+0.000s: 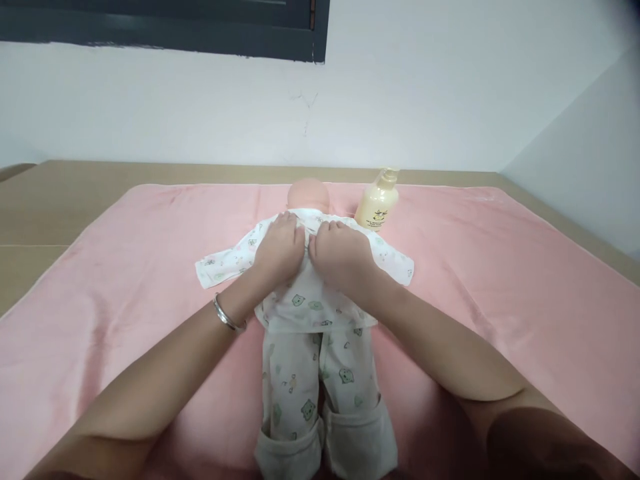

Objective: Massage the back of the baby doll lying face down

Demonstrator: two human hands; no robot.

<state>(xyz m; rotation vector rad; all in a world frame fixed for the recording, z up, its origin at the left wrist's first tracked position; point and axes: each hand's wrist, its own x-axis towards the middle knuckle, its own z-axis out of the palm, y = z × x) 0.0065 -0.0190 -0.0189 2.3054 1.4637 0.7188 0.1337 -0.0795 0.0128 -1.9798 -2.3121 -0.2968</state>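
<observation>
A baby doll point(309, 193) lies stretched out with its bare head at the far end; no face shows. It wears a white baby shirt point(305, 313) printed with small green and pink figures, and matching trousers point(295, 380) with turned-up cuffs. The shirt's sleeves spread out to both sides. Both of my hands are on the upper middle of the shirt, side by side. My left hand point(283, 247), below a silver bangle, has its fingers curled into the cloth. Close beside it, my right hand point(343, 257) is closed on the cloth too, its fingertips partly hidden.
A pale yellow pump bottle point(380, 203) stands just beyond the doll's right-hand sleeve. Under everything lies a pink cloth point(500, 300) with some creases, spread over a wooden surface point(85, 193). A white wall point(415, 87) with a dark frame rises behind.
</observation>
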